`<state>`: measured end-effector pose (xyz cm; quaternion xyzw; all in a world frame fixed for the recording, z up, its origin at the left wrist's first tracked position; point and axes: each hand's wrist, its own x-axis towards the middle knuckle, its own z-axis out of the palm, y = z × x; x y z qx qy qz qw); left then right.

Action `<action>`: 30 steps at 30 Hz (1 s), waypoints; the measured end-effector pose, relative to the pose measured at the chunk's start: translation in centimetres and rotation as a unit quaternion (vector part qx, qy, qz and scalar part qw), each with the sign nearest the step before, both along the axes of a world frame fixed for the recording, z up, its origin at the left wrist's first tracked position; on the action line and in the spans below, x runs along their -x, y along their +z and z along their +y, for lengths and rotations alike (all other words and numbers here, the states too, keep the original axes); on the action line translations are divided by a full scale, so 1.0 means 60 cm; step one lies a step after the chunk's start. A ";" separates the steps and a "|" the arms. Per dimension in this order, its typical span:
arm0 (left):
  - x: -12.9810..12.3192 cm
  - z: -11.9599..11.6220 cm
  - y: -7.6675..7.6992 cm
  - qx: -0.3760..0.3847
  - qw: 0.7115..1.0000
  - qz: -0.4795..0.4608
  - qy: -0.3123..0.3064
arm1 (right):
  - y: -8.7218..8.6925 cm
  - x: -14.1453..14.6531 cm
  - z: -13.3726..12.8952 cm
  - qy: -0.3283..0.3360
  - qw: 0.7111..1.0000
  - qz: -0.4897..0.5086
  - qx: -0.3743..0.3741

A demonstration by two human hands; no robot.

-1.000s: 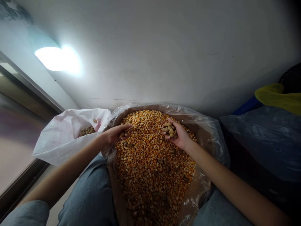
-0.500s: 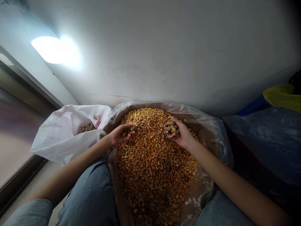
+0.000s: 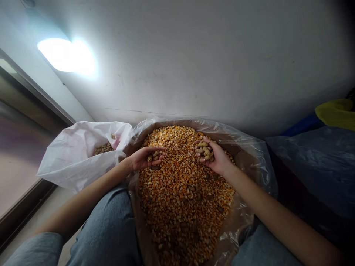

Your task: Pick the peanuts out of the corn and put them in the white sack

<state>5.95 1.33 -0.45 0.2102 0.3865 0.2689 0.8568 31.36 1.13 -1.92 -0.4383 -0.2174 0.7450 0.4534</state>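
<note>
Your left hand (image 3: 145, 159) cups a few unshelled peanuts (image 3: 155, 156), and your right hand (image 3: 217, 159) curls around a larger handful of peanuts (image 3: 205, 150). Both hands are low over dried corn kernels (image 3: 183, 199) heaped in a clear plastic liner (image 3: 246, 162). Just beside it, on your left, an open white plastic bag (image 3: 72, 159) holds more peanuts (image 3: 103, 148).

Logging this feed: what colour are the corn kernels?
Corn kernels are golden yellow to orange, clearest in the head view.
</note>
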 end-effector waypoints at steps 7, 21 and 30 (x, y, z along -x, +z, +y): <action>0.010 0.000 0.002 0.028 0.996 -0.058 -0.068 | 0.000 0.001 0.000 -0.001 1.000 0.002 -0.003; 0.027 -0.010 0.030 -0.033 0.996 -0.059 0.050 | -0.001 0.002 0.002 -0.003 1.000 0.007 -0.002; 0.214 0.028 0.119 -0.194 0.886 0.241 0.344 | 0.002 0.003 0.001 0.006 1.000 0.003 -0.001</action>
